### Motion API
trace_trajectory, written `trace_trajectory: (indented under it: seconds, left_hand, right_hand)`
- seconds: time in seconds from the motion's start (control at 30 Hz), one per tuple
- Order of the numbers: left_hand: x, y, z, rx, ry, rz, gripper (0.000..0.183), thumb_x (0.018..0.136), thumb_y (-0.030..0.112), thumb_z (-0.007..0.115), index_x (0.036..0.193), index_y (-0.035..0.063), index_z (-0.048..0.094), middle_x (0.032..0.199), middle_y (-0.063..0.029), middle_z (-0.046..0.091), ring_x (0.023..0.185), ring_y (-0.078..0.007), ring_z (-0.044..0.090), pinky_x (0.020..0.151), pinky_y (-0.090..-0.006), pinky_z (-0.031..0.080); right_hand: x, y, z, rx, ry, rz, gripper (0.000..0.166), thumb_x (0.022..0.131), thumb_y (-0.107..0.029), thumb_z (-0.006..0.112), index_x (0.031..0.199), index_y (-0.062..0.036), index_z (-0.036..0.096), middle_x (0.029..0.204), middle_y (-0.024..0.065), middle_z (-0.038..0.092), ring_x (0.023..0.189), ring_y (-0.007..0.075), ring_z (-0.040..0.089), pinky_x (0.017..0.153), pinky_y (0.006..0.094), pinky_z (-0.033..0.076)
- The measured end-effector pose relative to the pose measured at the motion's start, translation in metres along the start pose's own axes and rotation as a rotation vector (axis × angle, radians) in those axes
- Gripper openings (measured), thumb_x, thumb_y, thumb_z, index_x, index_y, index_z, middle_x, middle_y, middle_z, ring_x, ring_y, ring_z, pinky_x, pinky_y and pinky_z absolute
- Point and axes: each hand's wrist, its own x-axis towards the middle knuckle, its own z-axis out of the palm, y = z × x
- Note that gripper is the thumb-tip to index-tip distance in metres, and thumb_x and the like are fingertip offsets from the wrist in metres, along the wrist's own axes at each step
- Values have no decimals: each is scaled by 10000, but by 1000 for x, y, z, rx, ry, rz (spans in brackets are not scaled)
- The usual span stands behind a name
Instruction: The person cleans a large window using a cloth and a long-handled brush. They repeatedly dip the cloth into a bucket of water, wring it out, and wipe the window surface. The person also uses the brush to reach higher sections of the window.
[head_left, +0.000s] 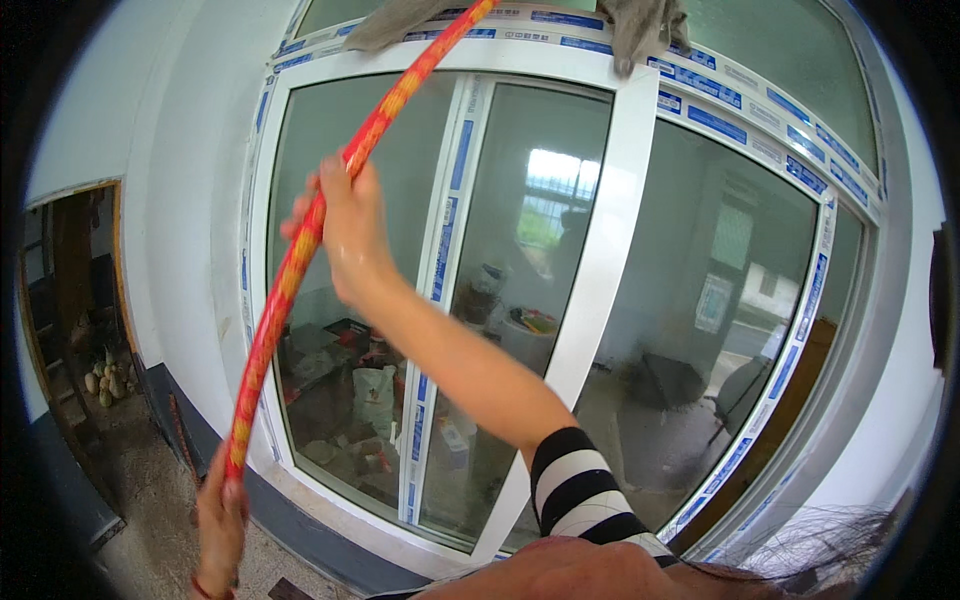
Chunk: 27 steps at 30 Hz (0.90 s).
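Note:
A long pole with a red and yellow pattern (279, 300) slants across the view from lower left to the top edge. My right hand (346, 225) grips it partway up, the arm in a black-and-white striped sleeve. Lower down, my left hand (221, 510) is closed around the pole near its bottom end. Damp-looking grey cloth (646, 34) hangs over the top frame of a white-framed glass window (634, 165), with more grey cloth (390, 22) to the left beside the pole. Where pole and cloth meet is out of view.
Blue-and-white protective film (712, 124) covers parts of the window frame. Bags and clutter show behind the glass. At left, a doorway (120, 262) opens beside the white wall (180, 225), with pale gourds (109, 381) inside. A dark wall base (322, 532) runs below the window.

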Motion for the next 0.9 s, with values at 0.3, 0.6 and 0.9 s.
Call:
trace_trajectory:
  seconds: [0.3,0.6,0.9]
  left_hand:
    - [130,186,-1,-102,-109,372,502,971,372,424,1398,110,380,531,46,369,389,-39,357,366,-188,294]
    - [171,207,17,-433,-492,496,554,963,368,454,1443,155,276,649,5,481,443,-56,432,402,-193,376]
    - [192,177,-4,-287,-266,407,501,988,352,387,1437,143,307,628,26,418,450,-35,375,411,-178,342]
  right_hand:
    - [161,-70,19,-77,12,-340,323,908,-108,360,1196,5,269,897,166,493,490,241,539,423,376,501]
    - [286,-137,-7,-452,90,-400,124,864,-93,353,857,-10,445,564,119,491,479,261,535,412,413,442]
    - [291,-84,13,-420,204,-580,161,859,-86,327,921,-11,456,566,106,484,417,243,513,346,383,413]
